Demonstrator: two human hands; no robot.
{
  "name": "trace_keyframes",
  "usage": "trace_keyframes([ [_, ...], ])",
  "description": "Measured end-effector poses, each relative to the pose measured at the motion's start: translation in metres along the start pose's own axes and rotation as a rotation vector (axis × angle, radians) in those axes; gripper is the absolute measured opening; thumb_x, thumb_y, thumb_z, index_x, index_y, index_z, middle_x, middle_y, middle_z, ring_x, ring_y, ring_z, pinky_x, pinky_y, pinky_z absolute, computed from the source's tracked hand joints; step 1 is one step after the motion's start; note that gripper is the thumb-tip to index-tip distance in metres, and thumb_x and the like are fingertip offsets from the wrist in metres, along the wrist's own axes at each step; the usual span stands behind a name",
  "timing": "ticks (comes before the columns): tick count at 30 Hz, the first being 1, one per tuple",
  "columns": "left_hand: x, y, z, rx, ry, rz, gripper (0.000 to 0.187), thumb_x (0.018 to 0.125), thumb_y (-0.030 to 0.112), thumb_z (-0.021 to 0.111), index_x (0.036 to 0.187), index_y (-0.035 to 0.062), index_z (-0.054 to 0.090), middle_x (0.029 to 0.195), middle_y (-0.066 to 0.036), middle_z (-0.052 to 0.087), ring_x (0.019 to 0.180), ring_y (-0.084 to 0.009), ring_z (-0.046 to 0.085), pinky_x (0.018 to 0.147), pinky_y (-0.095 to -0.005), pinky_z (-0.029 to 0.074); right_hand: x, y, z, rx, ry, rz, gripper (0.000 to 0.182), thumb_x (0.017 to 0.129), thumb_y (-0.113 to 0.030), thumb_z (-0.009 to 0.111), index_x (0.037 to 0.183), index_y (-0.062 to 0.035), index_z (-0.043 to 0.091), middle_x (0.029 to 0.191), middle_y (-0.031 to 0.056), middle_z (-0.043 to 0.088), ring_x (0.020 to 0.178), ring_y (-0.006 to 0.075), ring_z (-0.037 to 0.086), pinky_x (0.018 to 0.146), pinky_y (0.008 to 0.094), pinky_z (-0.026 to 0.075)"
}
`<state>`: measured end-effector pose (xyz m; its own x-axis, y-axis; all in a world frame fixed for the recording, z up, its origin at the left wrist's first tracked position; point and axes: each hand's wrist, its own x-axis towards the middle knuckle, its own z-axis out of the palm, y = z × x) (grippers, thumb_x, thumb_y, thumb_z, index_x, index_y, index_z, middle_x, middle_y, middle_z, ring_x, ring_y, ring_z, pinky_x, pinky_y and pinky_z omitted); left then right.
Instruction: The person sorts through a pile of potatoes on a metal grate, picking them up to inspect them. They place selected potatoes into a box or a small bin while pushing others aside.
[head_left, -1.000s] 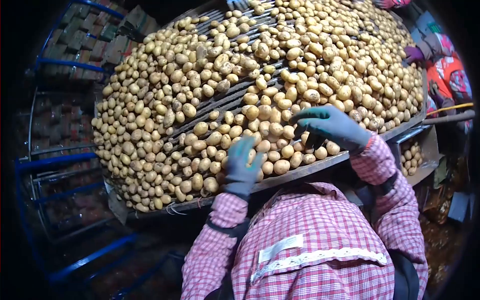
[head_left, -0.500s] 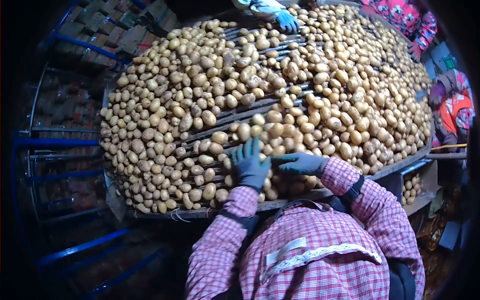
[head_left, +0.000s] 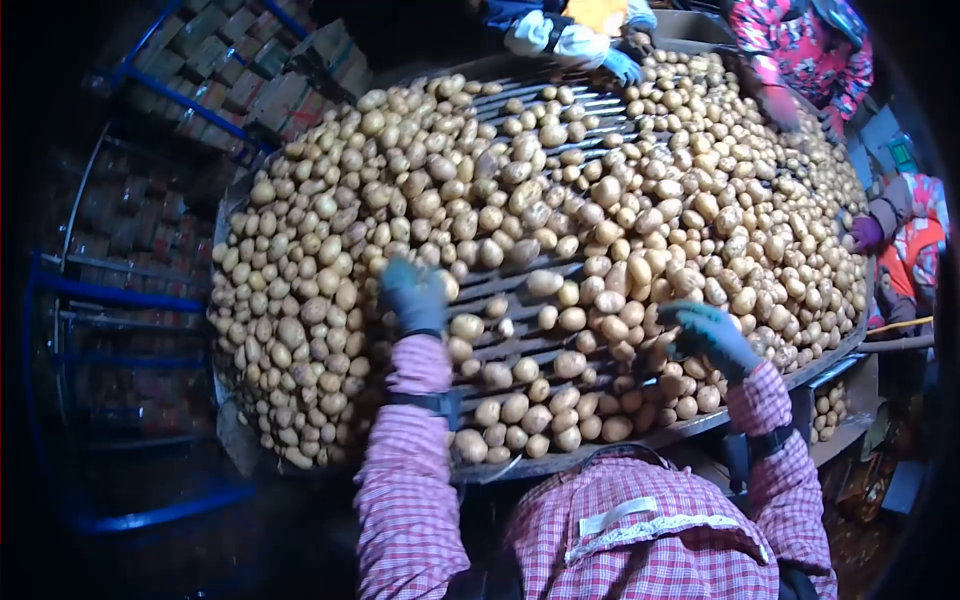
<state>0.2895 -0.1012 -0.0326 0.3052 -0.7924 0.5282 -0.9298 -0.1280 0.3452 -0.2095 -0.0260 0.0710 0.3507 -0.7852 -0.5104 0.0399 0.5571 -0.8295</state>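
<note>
Potatoes (head_left: 440, 170) lie heaped over a wide table whose dark slats (head_left: 503, 288) show through a gap in the middle. My left hand (head_left: 412, 297), in a grey and teal glove, is against the potatoes on the left side of that gap; motion smears its fingers. On the gap's right side, my right hand (head_left: 714, 336) wears a matching glove. Its fingers are stretched out and apart over the potatoes, with some potatoes close by its fingertips. Several loose potatoes (head_left: 515, 408) rest on the slats between my arms and along the near edge.
Across the table, a person's blue-gloved hand (head_left: 622, 66) reaches in. Another person's pink-gloved hand (head_left: 779, 106) is at the far right, and a purple-gloved hand (head_left: 867, 233) at the right edge. Blue metal rails (head_left: 120, 290) and stacked boxes (head_left: 215, 60) stand left. A box of potatoes (head_left: 829, 408) sits below right.
My hands have moved apart, the left one leftward and the right one rightward. More slats show between them. The camera view has shifted, and the far person's hand has moved right.
</note>
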Motion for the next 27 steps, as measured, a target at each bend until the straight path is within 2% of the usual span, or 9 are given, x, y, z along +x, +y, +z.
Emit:
trace_keyframes([
  [2,0.041,-0.039,-0.036,0.283,-0.120,-0.241,0.063,0.091,0.044,0.066,0.136,0.0012,0.054,0.135,-0.029,0.053,0.122,-0.0454,0.053,0.106,-0.0501,0.044,-0.006,0.018,-0.001,0.021,0.024,0.095,0.042,0.100,-0.030,0.061,0.131,-0.0024,0.062,0.113,0.0081,0.071,0.092,0.0171,0.071,0.076,0.0301,0.060],
  [4,0.067,-0.065,-0.021,0.054,-0.278,-0.428,0.074,0.091,0.056,0.060,0.145,0.0071,0.048,0.143,-0.031,0.048,0.129,-0.0453,0.050,0.108,-0.0515,0.042,0.002,0.046,-0.008,0.006,0.023,-0.074,0.039,0.101,-0.028,0.060,0.129,-0.0002,0.062,0.109,0.0082,0.070,0.096,0.0180,0.070,0.077,0.0297,0.059],
  [7,0.099,-0.044,-0.007,0.054,-0.346,-0.622,0.080,0.090,0.071,0.051,0.149,0.0176,0.047,0.145,-0.030,0.048,0.132,-0.0447,0.049,0.110,-0.0531,0.039,0.015,0.051,-0.010,0.313,0.095,0.091,0.033,0.103,-0.026,0.055,0.121,0.0010,0.061,0.097,0.0094,0.068,0.072,0.0188,0.067,0.061,0.0285,0.056],
  [10,0.116,-0.040,0.013,0.094,-0.438,-0.488,0.079,0.089,0.072,0.052,0.146,0.0186,0.051,0.143,-0.027,0.053,0.133,-0.0445,0.048,0.110,-0.0530,0.039,0.033,0.051,-0.007,0.570,0.174,0.255,0.031,0.103,-0.029,0.053,0.114,-0.0020,0.061,0.092,0.0051,0.066,0.061,0.0138,0.062,0.048,0.0228,0.049],
  [14,0.097,-0.034,0.063,-0.341,-0.423,-0.593,0.076,0.088,0.071,0.053,0.141,0.0154,0.055,0.142,-0.028,0.053,0.131,-0.0438,0.050,0.109,-0.0516,0.039,0.036,0.051,-0.004,0.430,0.212,0.162,0.029,0.103,-0.028,0.050,0.113,-0.0030,0.062,0.093,0.0035,0.066,0.060,0.0092,0.058,0.048,0.0190,0.046],
  [16,0.102,0.010,0.068,-0.672,-0.569,-0.481,0.078,0.088,0.071,0.054,0.146,0.0188,0.050,0.142,-0.027,0.053,0.131,-0.0439,0.050,0.109,-0.0494,0.040,0.034,0.044,0.003,0.345,0.272,0.158,0.030,0.103,-0.028,0.050,0.114,-0.0029,0.063,0.091,0.0030,0.067,0.060,0.0087,0.058,0.049,0.0192,0.045],
  [20,0.094,0.099,0.133,-0.497,-0.603,-0.346,0.073,0.089,0.069,0.057,0.147,0.0267,0.047,0.144,-0.026,0.050,0.131,-0.0416,0.051,0.110,-0.0486,0.039,0.041,0.055,-0.004,0.386,0.260,0.149,0.032,0.103,-0.030,0.053,0.113,-0.0022,0.063,0.087,0.0034,0.067,0.057,0.0098,0.057,0.046,0.0210,0.046],
  [22,0.082,0.148,0.150,-0.648,-0.640,-0.248,0.065,0.096,0.059,0.057,0.144,0.0161,0.050,0.135,-0.025,0.060,0.125,-0.0362,0.058,0.106,-0.0429,0.044,0.047,0.065,-0.007,0.443,0.306,0.137,0.033,0.103,-0.032,0.053,0.113,-0.0013,0.062,0.087,0.0042,0.068,0.055,0.0107,0.057,0.045,0.0220,0.046],
  [27,0.043,0.238,0.066,-0.723,-0.798,0.130,0.073,0.092,0.050,0.068,0.151,0.0151,0.045,0.144,-0.024,0.050,0.134,-0.0373,0.048,0.114,-0.0445,0.037,0.043,0.053,-0.010,0.522,0.192,0.174,0.034,0.103,-0.032,0.052,0.113,-0.0005,0.061,0.091,0.0062,0.068,0.055,0.0119,0.058,0.044,0.0224,0.047],
])
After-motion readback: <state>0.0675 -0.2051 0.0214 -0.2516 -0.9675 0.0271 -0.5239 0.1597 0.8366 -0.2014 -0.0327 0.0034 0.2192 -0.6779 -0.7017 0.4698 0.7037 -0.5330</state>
